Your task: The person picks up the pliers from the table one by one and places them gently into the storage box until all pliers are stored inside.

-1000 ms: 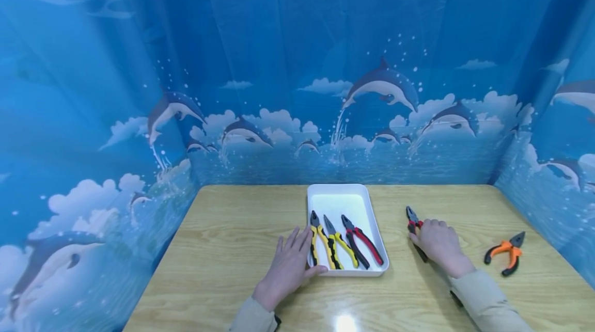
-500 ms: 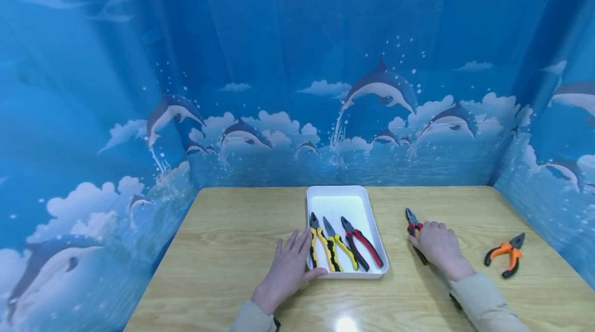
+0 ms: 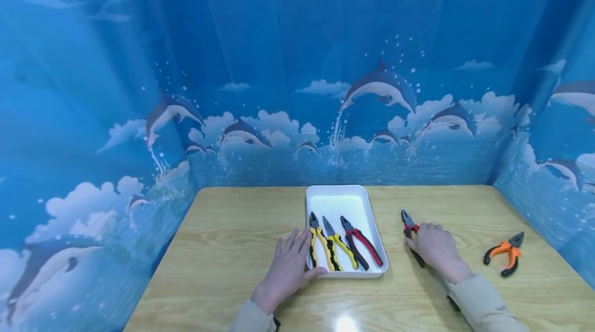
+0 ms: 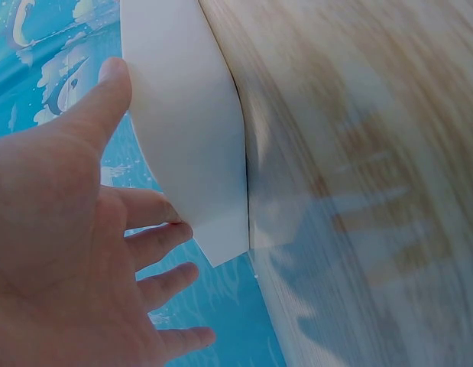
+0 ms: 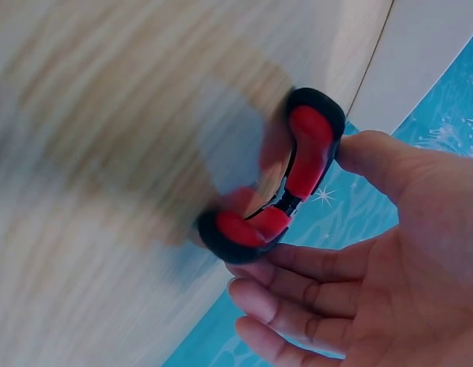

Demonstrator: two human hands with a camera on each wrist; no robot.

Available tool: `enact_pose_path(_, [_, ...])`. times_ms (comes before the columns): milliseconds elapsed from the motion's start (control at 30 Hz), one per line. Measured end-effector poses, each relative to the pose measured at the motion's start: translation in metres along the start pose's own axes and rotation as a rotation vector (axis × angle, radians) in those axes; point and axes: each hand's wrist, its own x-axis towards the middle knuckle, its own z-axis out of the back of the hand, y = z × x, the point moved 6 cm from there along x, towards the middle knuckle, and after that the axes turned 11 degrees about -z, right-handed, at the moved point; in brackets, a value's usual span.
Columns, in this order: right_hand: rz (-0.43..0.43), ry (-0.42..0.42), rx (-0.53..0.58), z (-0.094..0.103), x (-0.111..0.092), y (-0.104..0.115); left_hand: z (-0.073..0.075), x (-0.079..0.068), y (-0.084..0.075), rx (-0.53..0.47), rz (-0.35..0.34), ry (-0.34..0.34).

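Red-and-black pliers (image 3: 409, 230) are shifting slightly toward the tray (image 3: 337, 203), lying at its three o'clock, right hand (image 3: 437, 247) pinching the handles (image 5: 309, 157) (best hold; probably hefty, stiff), left hand (image 3: 288, 266) spreading at its eight.

No text, label, brand, number or sign can be read in the head view or in either wrist view. On the red-handled pliers (image 5: 309, 157), the orange-handled pliers (image 3: 513, 253) and the white tray (image 3: 339, 205), no lettering can be made out.
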Motion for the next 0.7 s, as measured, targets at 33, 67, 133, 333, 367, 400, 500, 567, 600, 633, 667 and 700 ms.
enact_pose_path(33, [-0.002, 0.002, 0.006, 0.000, 0.000, 0.000, 0.000, 0.000, 0.000, 0.000, 0.000, 0.000])
enact_pose_path(67, [-0.002, 0.004, 0.010, 0.000, -0.001, 0.001, 0.000, 0.000, 0.000, 0.000, 0.001, 0.001])
enact_pose_path(133, [-0.004, 0.008, 0.017, 0.000, -0.002, 0.002, 0.000, 0.000, 0.000, 0.002, 0.001, 0.002])
enact_pose_path(333, [-0.007, 0.011, 0.021, 0.002, -0.005, 0.006, 0.000, 0.000, 0.001, -0.001, 0.000, 0.004])
enact_pose_path(367, [-0.006, 0.008, 0.023, 0.002, -0.005, 0.006, 0.000, 0.000, 0.001, -0.002, 0.001, 0.005])
enact_pose_path(400, [-0.005, 0.005, 0.026, 0.003, -0.005, 0.007, -0.001, 0.001, 0.001, -0.003, 0.001, 0.007])
enact_pose_path(500, [-0.002, -0.001, 0.033, 0.003, -0.006, 0.009, -0.002, 0.001, 0.002, -0.001, 0.005, 0.013])
enact_pose_path(567, [0.003, -0.003, 0.032, 0.003, -0.008, 0.010, -0.002, 0.001, 0.002, 0.000, 0.006, 0.014])
enact_pose_path(600, [0.005, -0.003, 0.030, 0.003, -0.008, 0.011, -0.002, 0.001, 0.002, 0.002, 0.007, 0.015])
enact_pose_path(633, [0.009, -0.005, 0.028, 0.004, -0.009, 0.012, -0.003, 0.001, 0.003, 0.004, 0.007, 0.015])
enact_pose_path(667, [0.012, -0.006, 0.025, 0.004, -0.010, 0.013, -0.003, 0.001, 0.003, 0.005, 0.007, 0.014])
enact_pose_path(700, [0.015, -0.008, 0.024, 0.004, -0.010, 0.014, -0.003, 0.001, 0.003, 0.004, 0.007, 0.013])
